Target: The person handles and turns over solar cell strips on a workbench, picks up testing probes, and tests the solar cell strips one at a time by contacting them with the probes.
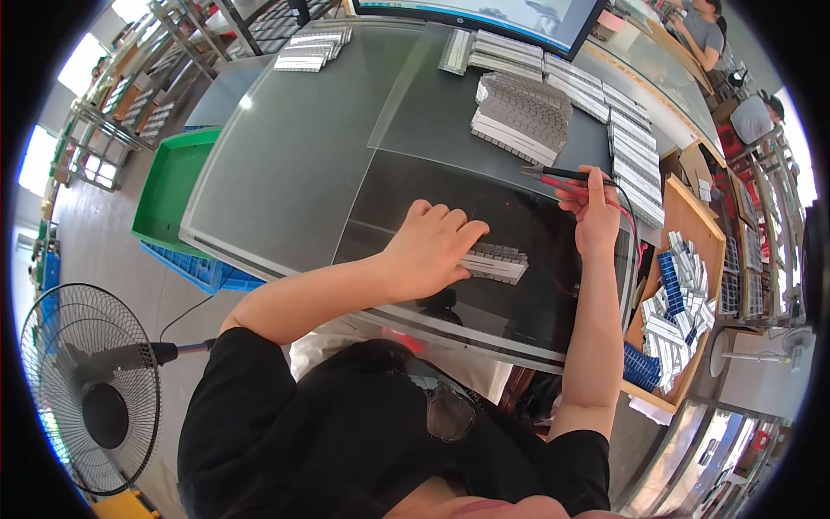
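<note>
My left hand (432,245) is closed, thumb and fingers around the left end of a short strip stack with toothed grey edges (500,262). It lies on the dark glass bench top (415,186), its left part hidden by my fingers. To the right, my right hand (596,214) grips a pair of test probes, one black (566,174) and one red (566,184). Their tips point left, just below a large pile of grey toothed strips (523,112), apart from the strips in my left hand.
Rows of white strips (635,156) line the bench's right side beneath a monitor (493,19). More strips (311,48) lie far left. A wooden box (699,216) holds loose white and blue pieces. A green bin (173,186) and fan (95,389) stand left; people sit far right.
</note>
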Motion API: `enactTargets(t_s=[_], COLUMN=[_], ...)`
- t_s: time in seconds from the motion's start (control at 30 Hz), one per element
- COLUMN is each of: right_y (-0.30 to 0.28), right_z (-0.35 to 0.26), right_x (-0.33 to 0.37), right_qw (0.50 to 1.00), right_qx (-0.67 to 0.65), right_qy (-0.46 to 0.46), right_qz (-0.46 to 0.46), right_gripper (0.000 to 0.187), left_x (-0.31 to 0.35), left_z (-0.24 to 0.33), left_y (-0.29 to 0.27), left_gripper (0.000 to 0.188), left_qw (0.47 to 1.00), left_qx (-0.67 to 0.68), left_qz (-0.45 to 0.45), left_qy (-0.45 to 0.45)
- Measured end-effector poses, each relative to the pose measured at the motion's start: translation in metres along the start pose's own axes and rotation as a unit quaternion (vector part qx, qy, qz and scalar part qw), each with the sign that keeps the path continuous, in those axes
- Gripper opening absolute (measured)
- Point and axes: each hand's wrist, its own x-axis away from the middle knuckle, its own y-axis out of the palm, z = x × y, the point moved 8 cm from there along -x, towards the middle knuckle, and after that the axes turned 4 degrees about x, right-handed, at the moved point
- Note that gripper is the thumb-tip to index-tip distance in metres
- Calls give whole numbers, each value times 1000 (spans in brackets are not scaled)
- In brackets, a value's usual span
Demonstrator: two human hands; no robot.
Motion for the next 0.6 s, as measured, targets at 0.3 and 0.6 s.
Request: enactTargets(t_s=[0.3, 0.6], right_y=[-2, 2], right_z=[1, -1], right_x=[1, -1], right_qw=[1000, 1000], right_qx=[-1, 6], right_qy=[-2, -1], right_qz=[2, 3], right_gripper=[34, 31], left_x=[19, 32], left_z=[16, 26], left_y=[3, 1], left_gripper=[55, 58], left_qw=[999, 991], left_qx=[-27, -78], left_qz=[1, 100], left_qy=[-23, 27])
